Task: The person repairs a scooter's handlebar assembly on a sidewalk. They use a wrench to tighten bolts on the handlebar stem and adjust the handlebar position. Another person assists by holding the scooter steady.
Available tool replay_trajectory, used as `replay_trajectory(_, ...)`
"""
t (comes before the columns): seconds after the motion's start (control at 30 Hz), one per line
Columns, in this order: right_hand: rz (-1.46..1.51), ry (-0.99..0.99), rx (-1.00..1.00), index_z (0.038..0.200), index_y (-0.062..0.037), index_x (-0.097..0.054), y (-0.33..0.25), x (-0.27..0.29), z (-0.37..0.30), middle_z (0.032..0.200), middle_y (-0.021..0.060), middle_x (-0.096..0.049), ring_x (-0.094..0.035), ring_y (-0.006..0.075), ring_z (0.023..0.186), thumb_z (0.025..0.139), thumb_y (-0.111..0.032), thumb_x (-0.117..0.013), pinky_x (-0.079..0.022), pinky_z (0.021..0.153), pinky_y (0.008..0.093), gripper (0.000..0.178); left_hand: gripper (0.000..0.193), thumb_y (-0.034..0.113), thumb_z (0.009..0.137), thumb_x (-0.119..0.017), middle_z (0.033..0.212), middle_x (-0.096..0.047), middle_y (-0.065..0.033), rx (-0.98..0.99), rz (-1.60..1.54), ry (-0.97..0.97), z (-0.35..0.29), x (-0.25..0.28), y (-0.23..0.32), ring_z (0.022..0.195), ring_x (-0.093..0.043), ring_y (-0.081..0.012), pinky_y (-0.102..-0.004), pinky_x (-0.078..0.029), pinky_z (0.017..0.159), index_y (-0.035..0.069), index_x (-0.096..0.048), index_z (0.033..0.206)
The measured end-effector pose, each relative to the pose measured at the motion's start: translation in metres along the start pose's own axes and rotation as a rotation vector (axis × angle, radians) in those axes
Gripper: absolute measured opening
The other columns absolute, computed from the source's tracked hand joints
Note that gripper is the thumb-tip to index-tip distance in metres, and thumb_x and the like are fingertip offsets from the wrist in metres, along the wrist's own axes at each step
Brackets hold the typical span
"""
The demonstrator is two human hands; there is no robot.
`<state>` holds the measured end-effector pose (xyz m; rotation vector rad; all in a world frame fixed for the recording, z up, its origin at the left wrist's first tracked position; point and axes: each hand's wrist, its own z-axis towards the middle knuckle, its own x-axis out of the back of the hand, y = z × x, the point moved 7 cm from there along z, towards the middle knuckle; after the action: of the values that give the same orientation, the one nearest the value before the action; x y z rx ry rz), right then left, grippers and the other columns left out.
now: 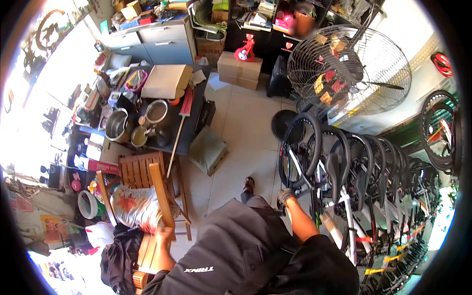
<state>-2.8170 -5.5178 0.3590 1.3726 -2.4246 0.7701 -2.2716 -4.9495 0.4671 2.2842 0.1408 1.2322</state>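
My left hand [161,233], blurred, is beside the arm of a slatted wooden chair [162,191]; its fingers cannot be made out, nor whether it touches the wood. On the chair's seat lies a pale cushion with an orange pattern [135,204], and a black cloth or bag [120,255] hangs near it. My right hand [285,196], in what looks like a grey glove, is held out low by the nearest bicycle [300,162]. Its fingers look curled, but what they hold, if anything, is hidden.
Bicycles stand in a tight row along the right, below a large caged fan [349,71]. At left, a dark table [189,132] bears metal pots [157,112] and a long-handled red brush [180,125]. A greenish square cushion [208,151] lies on the tiled floor; a cardboard box [239,70] stands farther back.
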Motion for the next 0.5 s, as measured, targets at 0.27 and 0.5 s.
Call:
replay_trajectory(0.27,-0.406,0.219,0.173,0.103,-0.003,-0.069,-0.078,0.149,0.136,0.099,0.0174,-0.074,-0.07,0.0325,0.092,0.089,-0.036,-0.057,-0.054,0.081,0.0454,0.037,0.05,0.029,0.091,-0.073,0.103,-0.073,-0.0124,0.321,-0.198,-0.431,0.033,-0.107,0.266,0.074,-0.07,-0.0164,-0.0328,-0.058,0.061,0.005,-0.061,0.132)
replay_trajectory(0.5,-0.719,0.084,0.222,0.111,-0.0032,-0.073,-0.219,0.239,0.157,0.123,0.0235,-0.066,-0.063,0.0367,0.12,0.086,-0.042,-0.056,-0.052,0.096,0.0452,0.049,0.041,0.038,0.087,-0.064,0.097,-0.073,-0.0223,0.069,0.152,-0.43,0.252,-0.117,0.457,0.097,-0.071,-0.0326,-0.0439,-0.053,0.089,0.001,-0.074,0.101)
